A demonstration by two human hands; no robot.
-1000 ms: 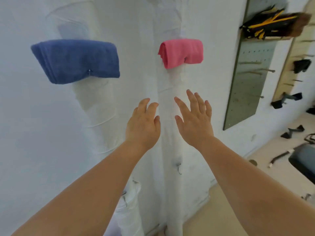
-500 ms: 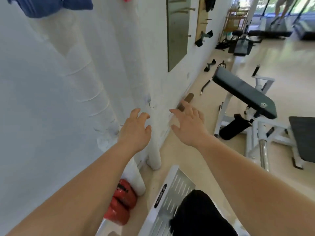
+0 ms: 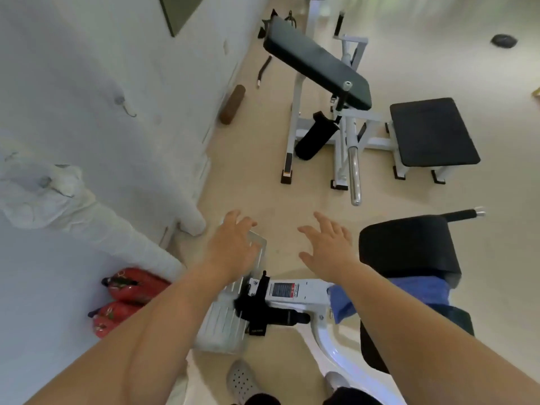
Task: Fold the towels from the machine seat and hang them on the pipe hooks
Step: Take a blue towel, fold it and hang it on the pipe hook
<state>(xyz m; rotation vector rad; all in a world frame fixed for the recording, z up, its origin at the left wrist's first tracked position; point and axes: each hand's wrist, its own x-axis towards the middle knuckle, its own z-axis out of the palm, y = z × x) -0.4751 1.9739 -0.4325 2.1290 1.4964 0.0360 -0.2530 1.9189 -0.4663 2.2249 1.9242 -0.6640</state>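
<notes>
- White-framed exercise machine (image 3: 295, 290), low in view. Its black seat padding (image 3: 409, 247) carries the task's thing.
- White wrapped wall pipe (image 3: 163, 176), left. It has one small bare metal hook (image 3: 130, 109), well apart from the machine.
- Crumpled blue terry towel (image 3: 423, 287) lies bunched on the seat against the black pad, partly hidden by the right forearm. One end hangs toward the frame.
- Handling, as judged: light, soft and limp, so it won't hold a shape. The pile is grippy and it is not fragile. Best pinched at two corners of one edge so it hangs flat for folding. The corners can't be picked out in the bunch.
- Right hand (image 3: 330, 244): fingers apart, empty, near the towel but not touching.
- Left hand (image 3: 230, 247): fingers apart, empty, over the footplate end.
</notes>
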